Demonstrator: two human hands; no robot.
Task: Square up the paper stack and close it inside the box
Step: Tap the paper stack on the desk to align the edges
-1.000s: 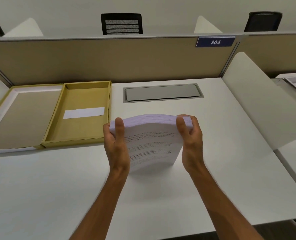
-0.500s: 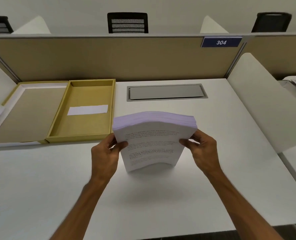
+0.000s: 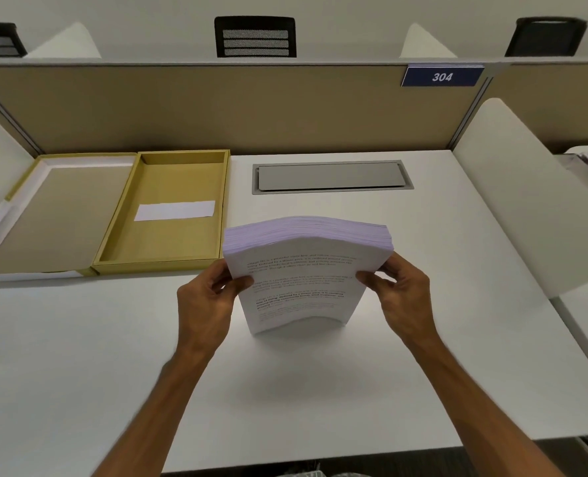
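A thick paper stack [image 3: 302,280] with printed text stands upright on its bottom edge at the middle of the white desk [image 3: 113,373], bowed slightly. My left hand [image 3: 210,301] grips its left side and my right hand [image 3: 402,297] grips its right side, thumbs on the front sheet. To the left lies the open yellow box: its tray [image 3: 168,215] holds a white slip [image 3: 174,210], and its lid [image 3: 51,215] lies flat beside it, hinged on the left.
A grey cable hatch [image 3: 330,176] is set in the desk behind the stack. A tan partition [image 3: 216,108] with a blue "304" sign [image 3: 442,76] closes the back. A white side divider [image 3: 526,201] stands at the right.
Both hands slid down from the stack's top corners to its sides. The stack stayed upright on the desk.
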